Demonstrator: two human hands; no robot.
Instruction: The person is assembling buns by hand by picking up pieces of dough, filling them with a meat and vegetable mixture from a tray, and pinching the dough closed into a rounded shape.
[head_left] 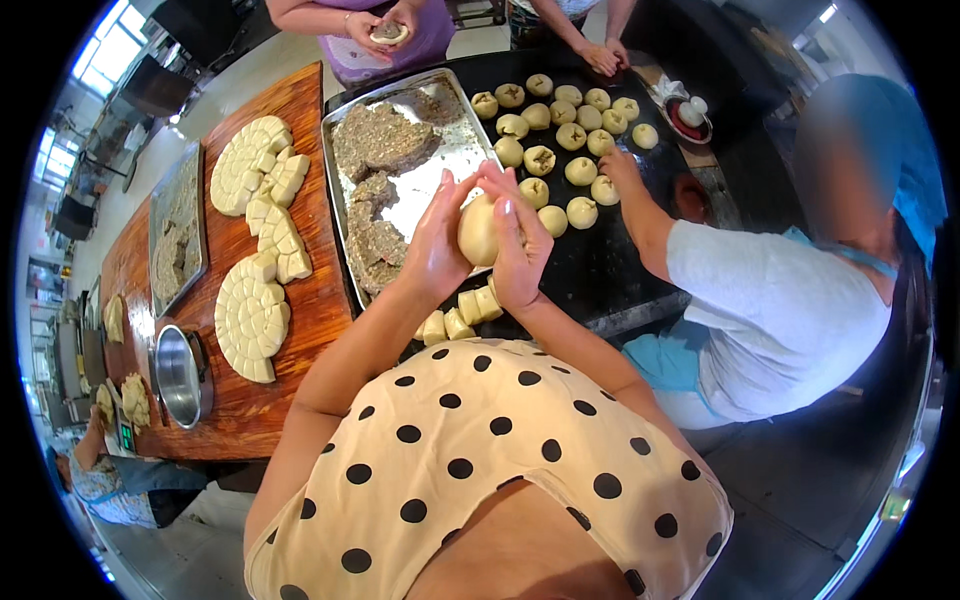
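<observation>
Between my two palms sits a smooth, pale ball of dough (478, 232). My left hand (438, 238) cups it from the left, and my right hand (522, 240) curves round its other side. The fingertips of both hands come close together above the ball. Behind my hands lies a metal tray (462, 110) with heaps of brownish, grainy filling (385, 140). Cut dough pieces (460, 322) lie in a row just below my wrists. On the dark tabletop to the right stand several round filled dough balls (540, 160), some with open, pleated tops.
A co-worker in a grey shirt (780, 310) reaches toward the dough balls from the right. Two other people work at the far side, one holding a filled dough round (389, 33). On the wooden table (320, 370) at left are cut dough slabs (252, 315), another filling tray (200, 240) and a metal bowl (180, 375).
</observation>
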